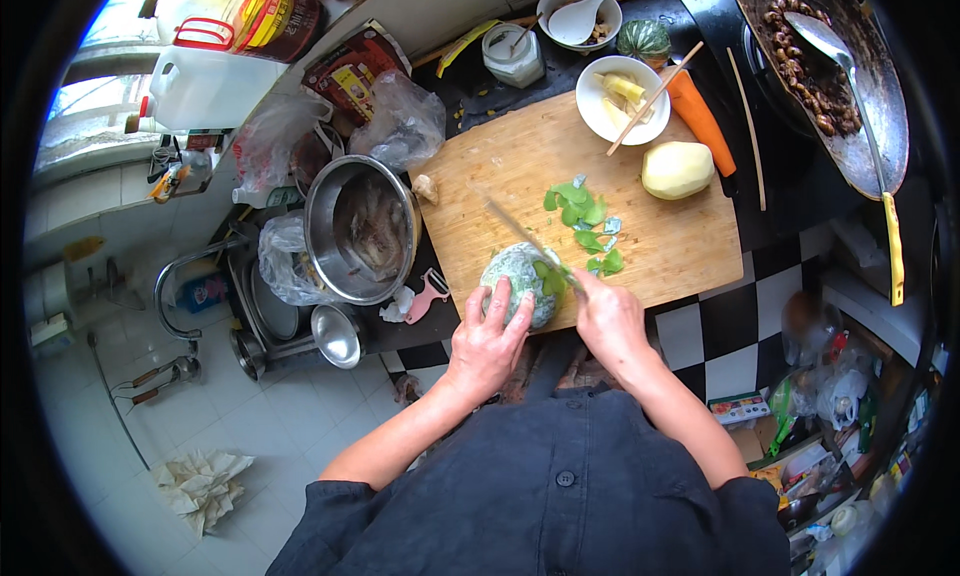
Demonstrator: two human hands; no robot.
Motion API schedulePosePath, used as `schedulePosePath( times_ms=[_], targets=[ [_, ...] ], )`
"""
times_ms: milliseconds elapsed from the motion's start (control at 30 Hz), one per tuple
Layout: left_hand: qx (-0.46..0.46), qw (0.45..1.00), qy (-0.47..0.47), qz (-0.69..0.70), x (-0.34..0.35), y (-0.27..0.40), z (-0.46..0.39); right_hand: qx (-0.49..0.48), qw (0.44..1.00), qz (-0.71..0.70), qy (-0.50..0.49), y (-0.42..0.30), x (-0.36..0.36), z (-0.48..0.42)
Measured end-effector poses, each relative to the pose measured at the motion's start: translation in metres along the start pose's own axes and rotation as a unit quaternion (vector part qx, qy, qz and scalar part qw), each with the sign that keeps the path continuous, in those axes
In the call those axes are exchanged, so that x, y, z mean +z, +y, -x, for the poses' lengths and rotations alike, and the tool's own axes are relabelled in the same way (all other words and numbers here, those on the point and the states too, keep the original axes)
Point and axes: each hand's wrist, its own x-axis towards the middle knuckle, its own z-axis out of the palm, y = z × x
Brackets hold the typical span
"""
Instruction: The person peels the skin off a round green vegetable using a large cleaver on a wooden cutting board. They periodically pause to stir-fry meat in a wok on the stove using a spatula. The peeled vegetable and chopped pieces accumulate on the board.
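A round green squash with pale mottled skin (pixel 508 266) sits at the near edge of a wooden cutting board (pixel 675 238). My left hand (pixel 491 336) presses on it with spread fingers. In my right hand (pixel 611 317) is the handle of a kitchen knife (pixel 517 227); its blade stands edge-on at the squash's right side, where some skin is cut away. Green peel pieces (pixel 577 204) lie beyond it on the board. A peeled potato (pixel 677 171), a white bowl of pale pieces (pixel 591 118) with a chopstick across it, and a carrot (pixel 701 118) are at the upper right.
Left of the board stand a steel pot (pixel 311 238), a small steel bowl (pixel 336 336) and a pink peeler (pixel 428 298). A piece of ginger (pixel 426 189) rests at the board's left edge. A wok (pixel 881 103) with a spatula is at the right; a glass jar (pixel 514 58) stands behind.
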Motion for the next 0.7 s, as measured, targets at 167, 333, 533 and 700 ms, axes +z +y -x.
schedulePosePath(
  times_ms=[167,333,533,700],
  targets=[
    [-0.009,1.000,-0.006,-0.014,-0.001,0.003,0.000,-0.007,0.999,0.028,-0.023,-0.011,-0.026,0.018],
    [-0.011,1.000,-0.009,-0.019,-0.002,0.005,-0.002,-0.004,0.999,0.033,-0.031,-0.012,-0.016,0.025],
    [-0.011,1.000,-0.010,-0.024,-0.001,0.003,-0.001,0.018,0.997,0.047,-0.066,-0.014,-0.018,0.019],
    [-0.010,0.999,-0.011,-0.028,0.000,0.003,-0.001,0.039,0.995,0.047,-0.074,-0.015,-0.007,0.019]
  ],
)
